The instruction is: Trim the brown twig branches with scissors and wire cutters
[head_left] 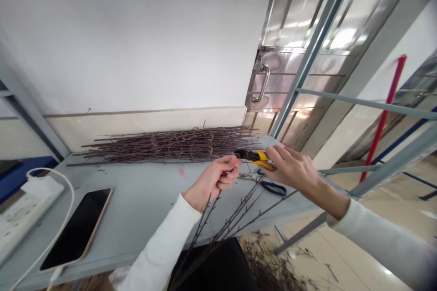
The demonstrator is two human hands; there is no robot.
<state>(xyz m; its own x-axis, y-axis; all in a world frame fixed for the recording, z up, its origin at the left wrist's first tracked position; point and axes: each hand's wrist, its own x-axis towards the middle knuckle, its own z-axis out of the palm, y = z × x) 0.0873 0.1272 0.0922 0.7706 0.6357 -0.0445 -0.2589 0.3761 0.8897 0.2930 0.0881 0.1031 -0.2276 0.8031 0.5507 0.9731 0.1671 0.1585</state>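
Observation:
My left hand point(218, 177) has its fingers closed round the upper end of dark twigs. Those twigs point(232, 218) slant down below it over the table's front edge. In my right hand point(293, 163) are pliers with yellow handles point(262, 159); their dark jaws are at my left fingertips. Whether the jaws grip anything is too small to tell. Scissors with dark blue handles point(274, 188) lie on the grey table point(136, 209) below the pliers. Behind my hands, a long bundle of dark twigs point(170, 145) lies along the wall.
A phone point(80, 227) with a white cable and a white power strip point(25, 213) are on the left of the table. Grey metal posts point(316, 45) rise at the right. Twig scraps point(266, 259) litter the floor.

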